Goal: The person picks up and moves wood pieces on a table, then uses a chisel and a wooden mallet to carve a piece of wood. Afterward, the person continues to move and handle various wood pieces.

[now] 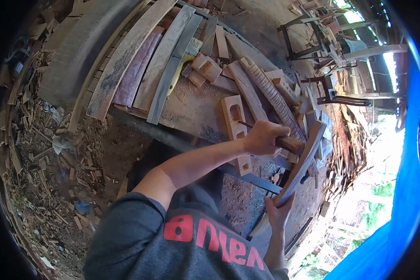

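My left hand [264, 138] is wrapped around the wooden handle [290, 145] of a chisel. The chisel's thin blade [245, 124] reaches to a hole in a pale wood block [230, 108]. Several rectangular holes are cut along this block, which lies across the bench edge. In my right hand [279, 212] is the lower end of a long wooden bat [304, 161]. Its upper part stands right at the butt of the chisel handle.
Long planks [126, 70] lie side by side on the workbench [191, 106], beside a partly covered yellow tool [178, 72]. Wood offcuts [207, 67] and a ridged strip [270, 93] crowd the far side. Scraps cover the ground [56, 172]. A blue tarp [406, 154] hangs at right.
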The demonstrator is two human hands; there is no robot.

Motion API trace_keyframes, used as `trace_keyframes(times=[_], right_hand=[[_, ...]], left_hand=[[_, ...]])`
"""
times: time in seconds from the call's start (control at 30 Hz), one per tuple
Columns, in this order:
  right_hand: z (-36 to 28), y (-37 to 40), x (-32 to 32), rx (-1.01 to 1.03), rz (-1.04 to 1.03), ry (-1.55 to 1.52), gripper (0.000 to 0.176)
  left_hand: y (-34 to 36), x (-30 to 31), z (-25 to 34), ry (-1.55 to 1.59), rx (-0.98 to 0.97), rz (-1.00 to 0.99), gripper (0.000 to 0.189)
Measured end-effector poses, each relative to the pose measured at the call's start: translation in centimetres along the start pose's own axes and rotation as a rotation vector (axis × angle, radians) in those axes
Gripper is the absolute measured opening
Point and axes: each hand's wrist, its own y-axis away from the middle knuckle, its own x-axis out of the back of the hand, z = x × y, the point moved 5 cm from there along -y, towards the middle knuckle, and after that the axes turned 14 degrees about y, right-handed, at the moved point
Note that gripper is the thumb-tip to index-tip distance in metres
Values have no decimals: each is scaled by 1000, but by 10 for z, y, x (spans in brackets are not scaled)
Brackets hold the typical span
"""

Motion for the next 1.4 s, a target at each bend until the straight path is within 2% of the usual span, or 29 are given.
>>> trace_keyframes(times=[0.03,0.07,0.13,0.17,0.2,0.27,0.3,0.33,0.4,0.5,0.53,0.6,0.63,0.7,0.73,0.8,0.83,0.87,0.93,0.97,1.0,1.07,1.1,1.17,1.2,1.27,1.3,1.33,1.4], right_hand=[[2,-6,6,-38,80,59,75],[11,2,21,-237,94,-169,63],[22,6,51,-183,350,-380,67],[-35,4,60,14,380,-718,53],[-14,6,62,126,393,-795,47],[30,13,22,136,512,-405,49],[22,7,-1,224,117,20,48],[1,12,-16,-314,-161,-298,51],[39,12,0,-284,64,-168,56],[-28,10,47,-113,408,-630,55],[-23,9,50,174,424,-769,54],[11,22,14,74,586,-582,56],[18,26,4,83,587,-585,56],[23,25,-34,-109,6,-74,61],[20,15,-31,-90,4,-78,61],[19,23,1,-288,201,-266,59],[-8,22,14,-205,237,-492,54],[-9,26,10,-207,246,-493,54],[-7,27,3,-7,430,-754,51],[51,31,-22,174,421,-378,55],[39,31,-23,181,426,-382,55],[14,31,-47,-220,-40,-344,57],[13,25,-44,-206,-37,-352,57],[28,32,-40,-415,-125,-379,56],[39,31,-44,-430,-101,-392,56],[57,17,-53,-327,50,-174,58],[38,7,-46,-441,-94,-121,60],[37,-2,-45,-453,-63,-144,60],[33,-23,-44,-289,-1,-36,62]], left_hand=[[-3,4,-1,-33,0,-16,30],[-2,6,-3,-39,11,-9,30],[2,2,0,-7,-2,-48,33],[3,1,-2,-15,-13,-34,34],[3,-1,-2,-11,-18,-37,34],[3,2,1,13,-42,-14,33],[3,3,3,10,-51,-12,33],[6,2,4,23,-28,-30,31],[1,9,0,11,-7,-30,30],[7,3,3,26,-36,-50,26],[8,1,4,30,-40,-55,26],[9,1,3,18,-52,-41,26],[10,2,3,14,-60,-37,26],[13,0,3,-9,-65,-85,27],[9,3,1,-24,-73,-76,27],[19,-6,3,-59,-55,-133,27],[21,-8,1,-36,-74,-154,26],[23,-11,0,-31,-79,-160,26],[30,-16,-2,-79,-101,-204,25],[33,-15,-4,-83,-109,-202,25],[35,-12,-8,-67,-93,-190,25],[42,-12,-11,-51,-85,-182,26],[43,-12,-11,-95,-93,-234,26],[49,-16,-12,-130,-93,-313,28],[50,-17,-10,-117,-105,-338,28],[49,-19,-8,-147,-104,-388,27],[53,-23,-10,-194,-124,-439,23],[56,-25,-7,-188,-151,-467,23],[59,-25,-8,-276,-109,-546,18]])
